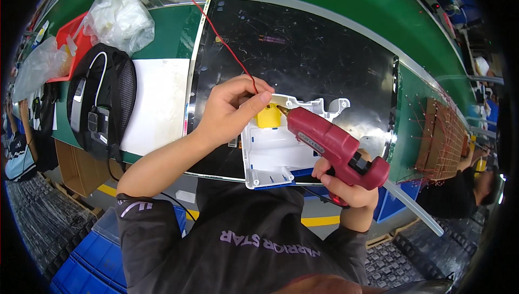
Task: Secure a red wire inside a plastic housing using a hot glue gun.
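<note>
Wire (233,54) sits pinched in left hand (230,109); right hand (352,190) clasps glue gun (328,136), nozzle (283,111) toward ten o'clock. Keep both steady.

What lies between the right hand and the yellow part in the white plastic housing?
In the head view, the dark red glue gun, held in the right hand, spans that stretch, its nozzle at the yellow part; contact is unclear.

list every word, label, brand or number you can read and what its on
Wording isn't copied here, but print shows on:
dark T-shirt: light purple capitals across the chest, legible
left sleeve: white markings, no clear words
maroon hot-glue gun: pale label, too small to read
</note>
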The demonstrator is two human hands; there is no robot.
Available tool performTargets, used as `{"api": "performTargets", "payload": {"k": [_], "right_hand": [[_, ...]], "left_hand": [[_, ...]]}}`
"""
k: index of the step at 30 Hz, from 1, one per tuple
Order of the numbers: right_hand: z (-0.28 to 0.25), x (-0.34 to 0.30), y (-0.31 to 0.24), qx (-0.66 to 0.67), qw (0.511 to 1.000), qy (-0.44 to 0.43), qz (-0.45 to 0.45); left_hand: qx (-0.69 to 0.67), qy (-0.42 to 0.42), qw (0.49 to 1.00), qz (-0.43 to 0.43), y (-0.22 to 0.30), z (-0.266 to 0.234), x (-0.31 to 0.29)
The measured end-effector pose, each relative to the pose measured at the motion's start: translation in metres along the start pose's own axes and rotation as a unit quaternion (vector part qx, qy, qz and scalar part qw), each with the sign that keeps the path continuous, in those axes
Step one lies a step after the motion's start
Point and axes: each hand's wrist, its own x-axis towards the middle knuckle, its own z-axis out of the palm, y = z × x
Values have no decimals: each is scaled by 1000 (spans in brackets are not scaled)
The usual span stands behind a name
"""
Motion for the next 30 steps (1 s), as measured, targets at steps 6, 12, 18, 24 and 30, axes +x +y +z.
{"api": "performTargets", "payload": {"k": [6, 12, 18, 24, 30], "right_hand": [[0, -3, -6, 135, 991, 20, 13], [-7, -13, 6, 233, 972, 21, -30], [-25, -20, 15, 315, 948, 33, -41], [-50, -4, 22, 368, 920, 111, -78], [-86, 17, 35, 504, 840, 75, -185]], "left_hand": [[5, -15, 998, -63, 8, 1, 2], [66, -42, 989, -122, 9, -2, 6], [14, -59, 987, -151, 19, 5, 11], [-15, -29, 988, -153, 31, 4, 15], [-10, 18, 995, -93, 41, -8, 45]]}}
